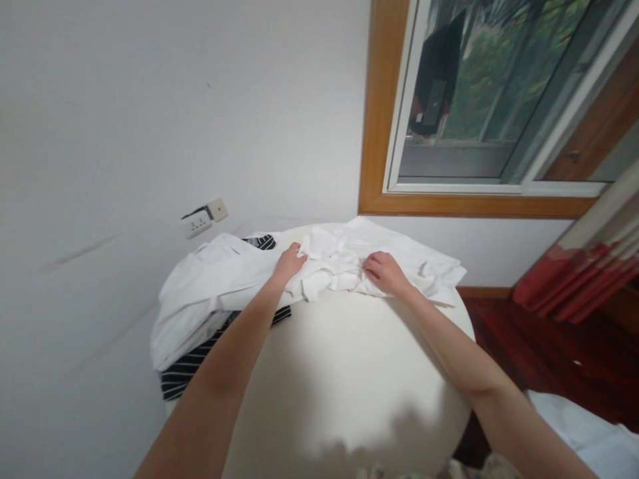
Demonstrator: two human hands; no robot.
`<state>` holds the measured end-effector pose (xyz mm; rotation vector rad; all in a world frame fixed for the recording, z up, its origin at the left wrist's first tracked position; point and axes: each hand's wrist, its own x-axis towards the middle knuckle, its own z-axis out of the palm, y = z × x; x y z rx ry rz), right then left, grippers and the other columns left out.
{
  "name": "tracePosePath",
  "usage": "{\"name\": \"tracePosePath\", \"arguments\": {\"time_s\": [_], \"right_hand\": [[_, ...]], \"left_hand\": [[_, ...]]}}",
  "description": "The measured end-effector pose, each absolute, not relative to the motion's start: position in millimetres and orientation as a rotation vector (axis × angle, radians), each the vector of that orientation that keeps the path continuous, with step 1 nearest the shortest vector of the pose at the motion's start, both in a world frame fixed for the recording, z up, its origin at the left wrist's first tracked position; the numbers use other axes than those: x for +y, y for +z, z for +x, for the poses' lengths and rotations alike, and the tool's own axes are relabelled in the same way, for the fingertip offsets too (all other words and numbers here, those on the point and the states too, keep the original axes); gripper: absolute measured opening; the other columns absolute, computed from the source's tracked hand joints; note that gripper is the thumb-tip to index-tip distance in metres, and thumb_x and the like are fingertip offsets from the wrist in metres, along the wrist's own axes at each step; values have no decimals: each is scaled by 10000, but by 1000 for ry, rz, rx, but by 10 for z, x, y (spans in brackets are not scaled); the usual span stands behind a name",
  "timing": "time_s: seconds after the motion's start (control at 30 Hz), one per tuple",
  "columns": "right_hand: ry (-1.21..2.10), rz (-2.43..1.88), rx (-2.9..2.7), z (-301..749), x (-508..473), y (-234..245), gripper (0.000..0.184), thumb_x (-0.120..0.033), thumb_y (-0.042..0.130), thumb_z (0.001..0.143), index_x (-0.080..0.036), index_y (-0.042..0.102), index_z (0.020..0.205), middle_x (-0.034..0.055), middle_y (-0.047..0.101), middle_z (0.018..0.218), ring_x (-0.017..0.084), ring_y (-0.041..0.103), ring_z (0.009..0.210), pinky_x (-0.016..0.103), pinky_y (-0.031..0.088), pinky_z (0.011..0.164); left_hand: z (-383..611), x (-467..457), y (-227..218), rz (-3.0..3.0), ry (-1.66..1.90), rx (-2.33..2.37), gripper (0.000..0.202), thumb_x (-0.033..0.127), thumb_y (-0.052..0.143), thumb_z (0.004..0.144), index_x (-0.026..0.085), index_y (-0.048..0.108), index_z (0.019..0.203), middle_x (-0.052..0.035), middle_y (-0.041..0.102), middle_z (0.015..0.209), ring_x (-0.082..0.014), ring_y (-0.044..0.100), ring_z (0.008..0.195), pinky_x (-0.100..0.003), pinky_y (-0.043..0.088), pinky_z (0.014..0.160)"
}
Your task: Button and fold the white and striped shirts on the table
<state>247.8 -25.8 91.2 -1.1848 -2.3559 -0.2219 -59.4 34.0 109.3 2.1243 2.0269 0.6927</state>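
A rumpled white shirt [334, 266] lies spread across the far side of a round off-white table [349, 359], with what looks like its collar bunched in the middle. My left hand [289, 262] grips the cloth left of that bunched part, thumb and fingers closed on it. To the right, my right hand [383, 270] has its fingers curled into the same fabric, holding a fold. Under the shirt's left part, a black-and-white striped garment [184, 372] sticks out at the table's left edge.
Behind the table, the wall carries a socket [196, 224]. A wood-framed window [377, 133] is at the upper right. A red and cream curtain [574, 273] hangs at the right, over a dark red floor [539, 346]. White cloth [584, 426] lies at the lower right.
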Motion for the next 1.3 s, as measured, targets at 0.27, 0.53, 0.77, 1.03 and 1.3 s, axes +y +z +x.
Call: {"name": "tracePosePath", "arguments": {"time_s": [0.27,0.53,0.77,1.03,1.3], "right_hand": [[-43,-869,-2598,2470,-338,696,324,-389,542,891,-210,663,1132,101,676,1108,245,574,1043,382,403,900],[399,-970,-2173,2575,-182,700,385,-444,392,952,-196,683,1004,75,700,1009,206,625,952,315,446,858],[502,-1132,-1835,2655,-112,780,413,-515,373,926,-189,624,890,27,645,833,184,568,802,277,442,737],[-222,-1120,-2148,2577,-280,905,279,-295,446,913,-200,652,1076,114,616,1110,248,499,1034,384,357,898],[-369,-1271,-2446,2208,-503,803,524,-544,630,792,-210,597,1195,135,610,1168,311,454,1160,478,261,1012]], "left_hand": [[-560,78,1023,2831,759,1771,423,291,400,931,198,478,1337,-125,531,1314,-267,484,1206,-424,404,1004],[-762,-466,883,3068,372,1106,574,398,598,829,283,459,1375,-81,412,1457,-276,372,1317,-455,304,1093],[-721,-343,1077,2984,618,1262,233,174,552,787,207,668,986,-93,588,1172,-262,504,1132,-420,411,978],[-673,-72,1252,2570,1128,1224,196,310,554,801,194,656,922,-63,611,1069,-216,547,1054,-382,416,976],[-543,-111,1324,2504,1310,1165,179,349,636,765,179,603,810,-64,556,973,-209,536,978,-368,433,900]]}}
